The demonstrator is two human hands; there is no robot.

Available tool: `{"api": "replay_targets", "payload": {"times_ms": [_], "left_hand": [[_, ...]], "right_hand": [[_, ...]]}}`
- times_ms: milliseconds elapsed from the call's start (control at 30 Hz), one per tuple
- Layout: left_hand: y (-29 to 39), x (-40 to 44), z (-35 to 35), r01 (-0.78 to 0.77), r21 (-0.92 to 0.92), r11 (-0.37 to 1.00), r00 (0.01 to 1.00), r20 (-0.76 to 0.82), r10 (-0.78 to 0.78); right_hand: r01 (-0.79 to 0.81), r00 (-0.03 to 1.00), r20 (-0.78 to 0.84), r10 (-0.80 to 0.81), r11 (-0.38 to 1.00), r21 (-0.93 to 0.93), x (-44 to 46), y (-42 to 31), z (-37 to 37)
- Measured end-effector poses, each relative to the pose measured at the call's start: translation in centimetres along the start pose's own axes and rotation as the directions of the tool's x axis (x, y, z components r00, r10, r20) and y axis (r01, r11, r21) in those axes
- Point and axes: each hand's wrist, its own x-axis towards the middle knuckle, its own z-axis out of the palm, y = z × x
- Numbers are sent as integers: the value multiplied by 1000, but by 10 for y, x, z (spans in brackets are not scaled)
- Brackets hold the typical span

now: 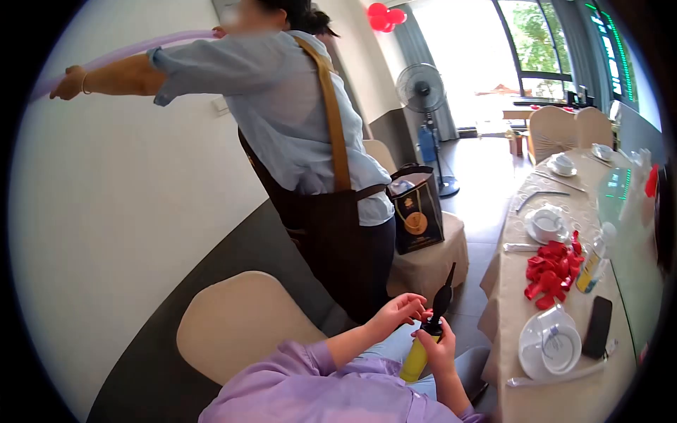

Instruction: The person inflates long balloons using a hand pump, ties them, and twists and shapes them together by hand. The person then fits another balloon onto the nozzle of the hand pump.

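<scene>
A balloon hand pump (415,361) with a yellow body and a black tapered nozzle stands tilted over my lap. My right hand (442,347) is wrapped around its upper part, just under the black collar. Beside the nozzle, my left hand (400,314) has its fingers bent and drawn together near the pump's top; whatever is between them is too small to make out. To my right, a pile of red balloons (550,273) lies on the cloth-covered table (518,296), apart from both hands.
A person in an apron (310,127) stands in front, stretching a long purple balloon (134,51). Beyond are a black bag (417,215) on a chair and a standing fan (422,89). The table holds dishes (550,345), a phone (599,326) and a bottle (594,262). An empty-backed chair (240,331) is at left.
</scene>
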Motion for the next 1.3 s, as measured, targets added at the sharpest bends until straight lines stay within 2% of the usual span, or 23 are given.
{"api": "replay_targets", "payload": {"times_ms": [33, 133, 233, 333, 400, 467, 600, 700, 733, 800, 867, 933, 1000, 1067, 1200, 1233, 1267, 1300], "left_hand": [[0, -4, 4, 5, 56, 998, 999, -40, -3], [-13, -12, -5, 39, 129, 991, 988, -154, -19], [-31, -20, -30, 186, -52, 981, 959, -209, -193], [-39, -35, -54, 175, -117, 978, 964, -180, -194], [-36, -43, -62, 155, -127, 980, 951, -251, -183], [-27, -51, -71, 149, -92, 985, 969, -187, -164], [-29, -56, -90, 156, -17, 988, 966, -204, -156], [-27, -55, -104, 63, 170, 984, 985, -170, -34], [-25, -57, -109, 52, 167, 985, 985, -172, -23], [-20, -59, -120, 91, 273, 958, 993, -93, -68], [-17, -62, -126, 71, 255, 964, 994, -100, -47], [-19, -63, -134, 112, 216, 970, 992, -86, -96], [-22, -60, -143, 162, 216, 963, 987, -40, -157], [-23, -55, -144, 256, 237, 937, 958, 66, -278], [-30, -31, -145, 265, 277, 924, 924, 201, -325], [-30, -22, -143, 285, 195, 939, 926, 199, -322], [-33, -16, -137, 260, 115, 959, 954, 124, -273], [-28, -8, -130, 220, 68, 973, 973, 62, -224]], "right_hand": [[-29, 1000, 10, 28, 997, 74, 4, -4, 6], [-92, 992, 101, 81, 989, 111, 16, 10, 11], [-99, 981, 176, 84, 992, 76, 24, 33, 15], [-46, 980, 198, 33, 997, 60, 25, 40, 35], [-38, 976, 214, 27, 998, 46, 23, 45, 45], [-127, 948, 288, 132, 991, -37, 23, 49, 50], [-101, 965, 242, 104, 995, -25, 25, 62, 66], [-133, 960, 247, 133, 991, -16, 30, 65, 78], [-150, 956, 254, 148, 989, -12, 33, 66, 81], [-125, 956, 257, 140, 989, -76, 37, 71, 83], [-101, 958, 256, 131, 987, -126, 45, 73, 87], [-145, 932, 303, 199, 971, -190, 50, 73, 86], [-111, 941, 290, 172, 970, -215, 54, 79, 83], [-146, 923, 313, 222, 957, -250, 55, 72, 81], [-215, 899, 314, 305, 932, -291, 60, 74, 56], [-87, 953, 253, 165, 951, -296, 61, 74, 51], [40, 982, 187, 21, 947, -318, 61, 73, 45], [-68, 989, 111, 93, 974, -214, 60, 63, 41]]}}
